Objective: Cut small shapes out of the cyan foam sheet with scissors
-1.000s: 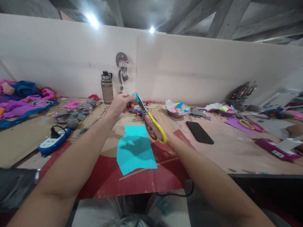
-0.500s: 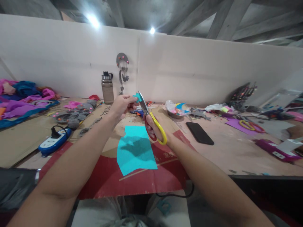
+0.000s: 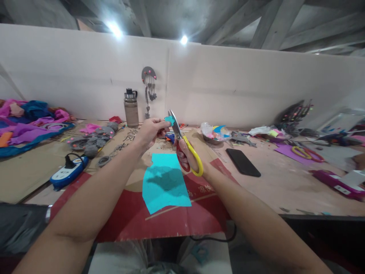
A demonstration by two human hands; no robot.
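My left hand [image 3: 155, 131] pinches a small turquoise piece [image 3: 170, 120] with an uneven edge, felt or paper. In my right hand [image 3: 186, 154] are scissors [image 3: 196, 158] with one yellow and one red handle loop. Their blades point up and stand slightly apart, right at the small piece's right edge. Below both hands a larger turquoise sheet [image 3: 168, 190] lies flat, with a notch in its upper left edge and the hands' shadow across it. It rests on a red and brown cardboard sheet [image 3: 128, 224].
A water bottle [image 3: 131, 108] stands at the back wall. To the right lie a black phone [image 3: 243, 162], a bowl of wrapped bits [image 3: 213, 135] and a purple power strip [image 3: 338, 184]. On the left are a blue-white power strip [image 3: 68, 173] and coloured felt scraps [image 3: 31, 125].
The view has shifted slightly, so everything sits a little lower and further right. My left hand still holds the small piece at the scissor blades, which seem to have turned slightly.
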